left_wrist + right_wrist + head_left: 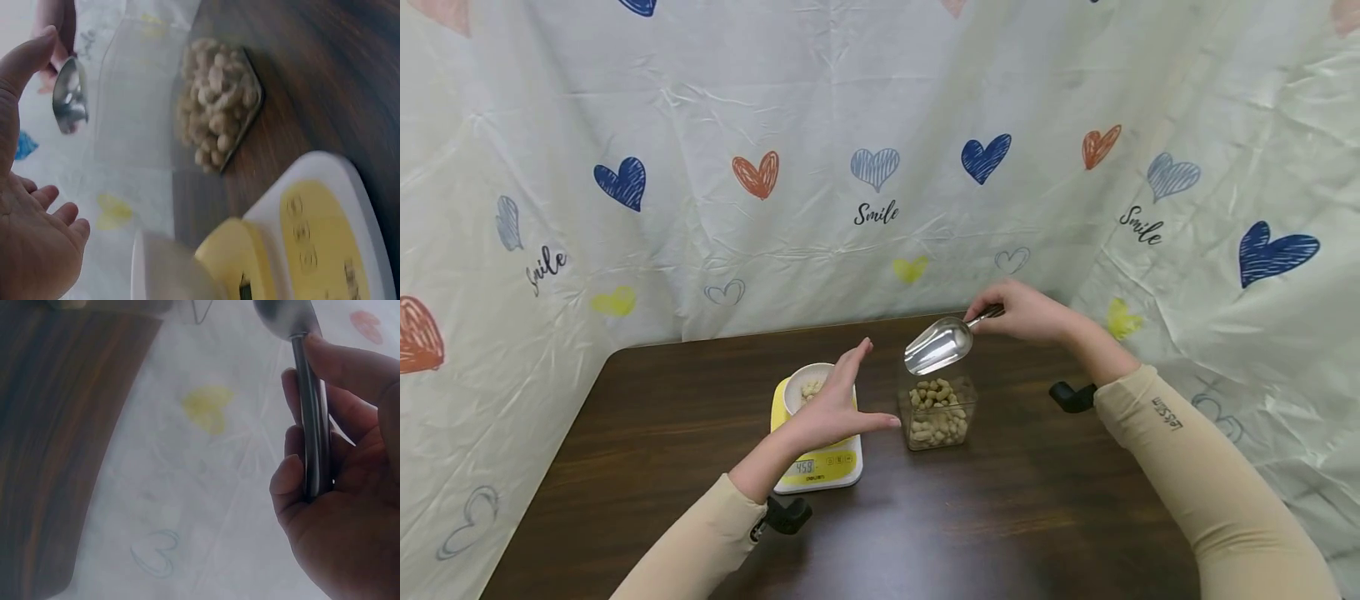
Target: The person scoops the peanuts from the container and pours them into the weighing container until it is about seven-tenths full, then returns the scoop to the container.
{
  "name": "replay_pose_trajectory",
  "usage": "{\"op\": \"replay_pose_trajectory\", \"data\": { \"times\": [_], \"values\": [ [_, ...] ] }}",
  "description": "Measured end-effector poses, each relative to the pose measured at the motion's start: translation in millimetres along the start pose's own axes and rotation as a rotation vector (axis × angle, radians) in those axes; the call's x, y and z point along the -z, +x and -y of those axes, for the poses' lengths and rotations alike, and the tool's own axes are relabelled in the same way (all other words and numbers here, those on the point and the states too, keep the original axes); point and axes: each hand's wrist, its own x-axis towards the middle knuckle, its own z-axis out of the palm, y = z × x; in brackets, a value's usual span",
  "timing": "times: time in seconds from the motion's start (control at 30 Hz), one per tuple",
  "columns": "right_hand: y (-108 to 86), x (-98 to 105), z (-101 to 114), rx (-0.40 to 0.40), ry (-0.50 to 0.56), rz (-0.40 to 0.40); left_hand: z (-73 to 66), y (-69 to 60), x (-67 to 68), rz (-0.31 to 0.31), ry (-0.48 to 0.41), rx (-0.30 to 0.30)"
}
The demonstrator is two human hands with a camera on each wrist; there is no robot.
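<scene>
My right hand [1018,310] grips the handle of a shiny metal scoop [938,345], fingers wrapped round it in the right wrist view. The scoop hangs tilted above a clear plastic container [973,408] partly filled with peanuts in the shell [938,421]; its bowl looks empty. My left hand [831,412] hovers with thumb and fingers spread apart, left of the container and over the kitchen scale, holding nothing. On the yellow and white scale [850,475] sits a white bowl [796,385] with some peanuts [811,388], partly hidden by the left hand. The display appears to read 459.
Everything stands on a dark brown wooden table [692,433]. A white curtain [805,100] printed with hearts hangs behind and beside it. Each wrist wears a black strapped device, such as the one on the left wrist [788,515].
</scene>
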Motion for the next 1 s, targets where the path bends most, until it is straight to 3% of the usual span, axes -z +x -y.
{"op": "replay_pose_trajectory", "data": {
  "times": [0.27, 0.4, 0.63, 1.0],
  "values": [
    [0.4, -5.0, -2.8, 0.009, -0.069, 0.021, -6.2, 21.5, -28.5, 0.026, 0.023, 0.016],
    [1.6, -11.5, 0.2, 0.02, -0.134, 0.045, -4.5, 28.8, -36.9, 0.04, 0.011, 0.062],
    [9.5, -23.7, 4.1, 0.038, -0.209, 0.081, 0.8, 34.8, -44.3, 0.076, -0.027, 0.121],
    [23.7, -39.7, 15.0, 0.16, -0.336, 0.12, 4.2, 41.8, -46.7, 0.087, -0.033, 0.113]
  ]
}}
